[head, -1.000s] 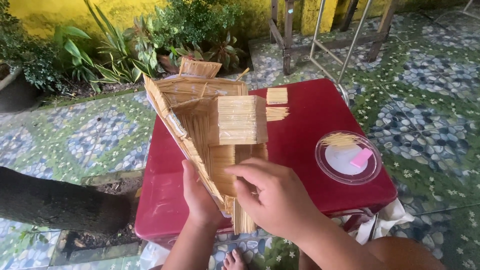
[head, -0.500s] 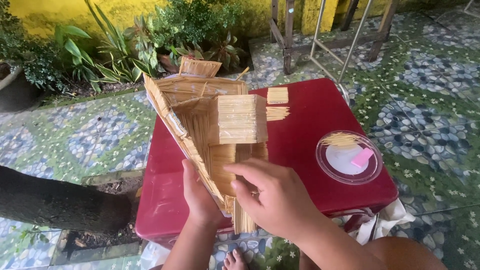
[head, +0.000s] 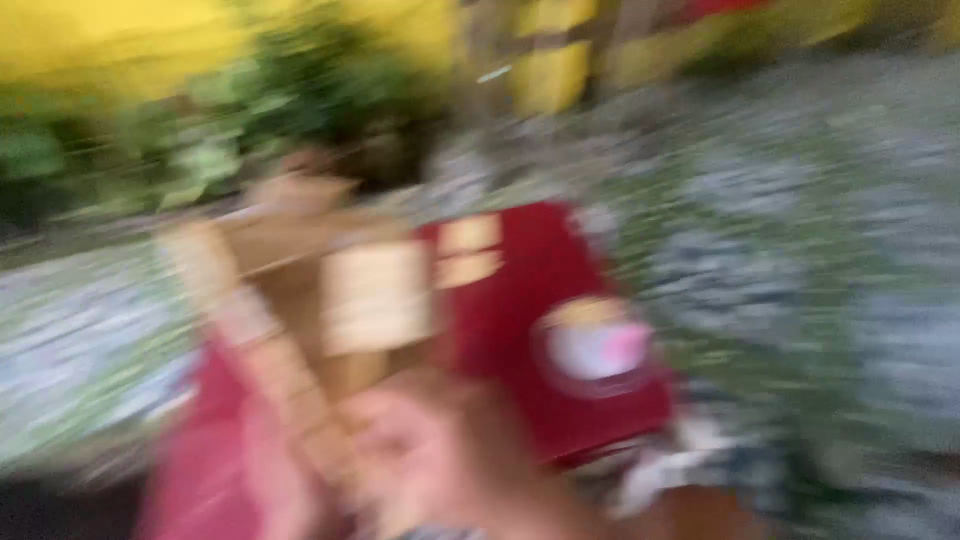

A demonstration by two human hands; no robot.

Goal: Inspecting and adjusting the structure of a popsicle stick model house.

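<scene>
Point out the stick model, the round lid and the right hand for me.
stick model (head: 375, 295), head view, on its pale front block.
round lid (head: 598, 345), head view, on its blurred white middle.
right hand (head: 430, 465), head view, on its back.

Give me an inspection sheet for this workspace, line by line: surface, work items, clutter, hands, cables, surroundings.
Surface: red table, heavily blurred.
Work items: pale wooden stick model, detail lost to blur.
Clutter: round clear lid holding something pink; small wooden pieces.
Hands: right hand and left hand low by the model; grip cannot be told.
Cables: nothing seen.
Surroundings: green plants, yellow wall, patterned stone floor.
</scene>
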